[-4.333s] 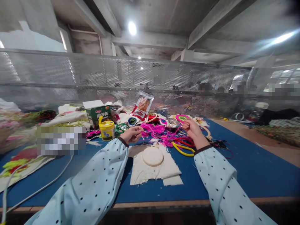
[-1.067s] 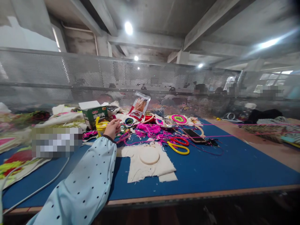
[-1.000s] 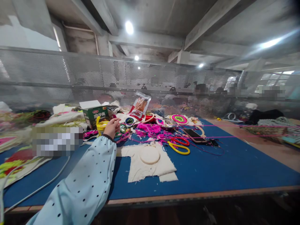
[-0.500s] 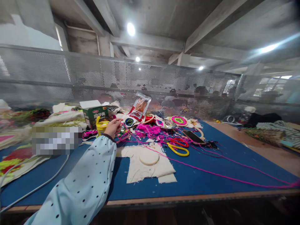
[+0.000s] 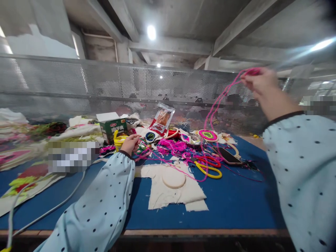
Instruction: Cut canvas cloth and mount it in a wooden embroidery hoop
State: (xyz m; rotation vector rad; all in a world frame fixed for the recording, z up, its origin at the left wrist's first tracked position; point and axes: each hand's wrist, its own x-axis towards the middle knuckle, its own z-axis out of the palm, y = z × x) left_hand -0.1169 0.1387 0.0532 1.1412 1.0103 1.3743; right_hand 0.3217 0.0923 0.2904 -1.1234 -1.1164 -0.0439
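Observation:
My right hand (image 5: 258,82) is raised high at the upper right, fingers pinched on a loop of pink thread (image 5: 219,101) that hangs down to the table. Over the far middle of the blue table (image 5: 236,203), my left hand (image 5: 130,142) is closed on the other end of the pink thread, beside a yellow jar (image 5: 118,140). A tangle of pink thread (image 5: 174,147) lies between the hands. Cream cloth (image 5: 170,189) with a round wooden hoop (image 5: 173,178) lies in front of me.
Yellow-handled scissors (image 5: 208,170) and red-handled scissors (image 5: 208,161) lie right of the hoop, with a phone (image 5: 227,155) behind them. A green carton (image 5: 112,127), a snack packet (image 5: 162,119), embroidered pieces (image 5: 208,135) and a perforated metal screen (image 5: 78,87) stand at the back. A white cable (image 5: 47,210) runs left.
My right hand, earlier out of view with the thread stretched far right, has come back in and risen high with the thread looped. My left hand has stayed by the yellow jar.

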